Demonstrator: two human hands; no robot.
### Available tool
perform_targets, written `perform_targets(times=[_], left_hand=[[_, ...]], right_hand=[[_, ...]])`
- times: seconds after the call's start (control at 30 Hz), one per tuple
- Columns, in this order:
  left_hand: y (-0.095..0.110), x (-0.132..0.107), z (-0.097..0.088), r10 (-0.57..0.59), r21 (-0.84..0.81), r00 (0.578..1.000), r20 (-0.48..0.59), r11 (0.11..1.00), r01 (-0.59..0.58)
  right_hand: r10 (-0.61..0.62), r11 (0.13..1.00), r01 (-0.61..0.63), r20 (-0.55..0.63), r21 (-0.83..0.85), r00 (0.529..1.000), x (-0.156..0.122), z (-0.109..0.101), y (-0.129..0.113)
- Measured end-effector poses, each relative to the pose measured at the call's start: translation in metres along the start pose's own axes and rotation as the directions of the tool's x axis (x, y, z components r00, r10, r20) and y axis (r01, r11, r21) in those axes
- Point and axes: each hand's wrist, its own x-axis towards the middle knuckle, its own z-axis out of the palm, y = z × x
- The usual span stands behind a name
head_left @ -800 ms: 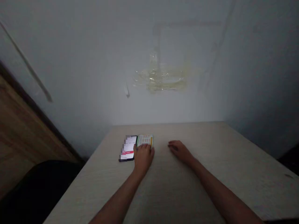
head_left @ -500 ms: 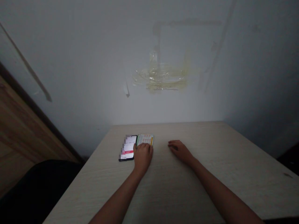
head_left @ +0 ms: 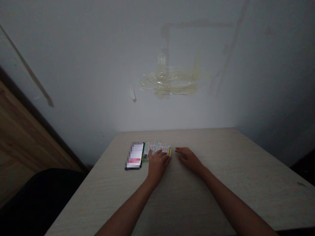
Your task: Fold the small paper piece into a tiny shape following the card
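My left hand (head_left: 157,165) rests over a small printed card (head_left: 162,147), its fingers bent onto the card's near part and right edge. That card has a yellow strip on its right and is tilted slightly. It lies against or partly over a second printed card (head_left: 149,147) with a green edge, which the left thumb overlaps. To the right, apart from the cards, my right hand (head_left: 189,157) lies on the table with nothing in it. Its fingers point left, with a gap between thumb and fingers. The near part of both cards is hidden by the left hand.
A lit phone (head_left: 135,155) in a dark case lies just left of the cards. The pale wooden table (head_left: 209,196) meets a wall (head_left: 98,65) with old tape (head_left: 172,83) on it. A dark object (head_left: 44,196) stands beyond the table's left edge.
My left hand has slid right, drawing the upper card along with it, and the green-edged card beneath now shows. My right hand has barely moved, its fingertips slightly farther left.
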Motion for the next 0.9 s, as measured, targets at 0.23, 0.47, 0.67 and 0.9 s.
perform_targets(times=[0.23,0.47,0.67,0.9], left_hand=[[-0.001,0.001,0.009,0.068,-0.066,0.989,0.13,0.996,-0.06],[-0.004,0.001,0.011,0.118,-0.162,0.969,0.216,0.983,-0.083],[-0.009,-0.002,0.014,0.1,-0.156,0.968,0.231,0.986,-0.064],[-0.017,-0.001,0.009,0.082,-0.042,0.982,0.168,0.996,-0.075]], right_hand=[[-0.093,0.993,0.098,0.079,-0.064,0.993,0.003,0.002,-0.001],[-0.096,0.985,0.108,0.092,-0.133,0.991,0.003,0.007,0.006],[-0.063,0.995,0.065,0.037,-0.076,0.997,0.003,0.006,0.003],[0.005,0.999,-0.004,0.019,-0.049,1.0,0.002,0.002,-0.001]])
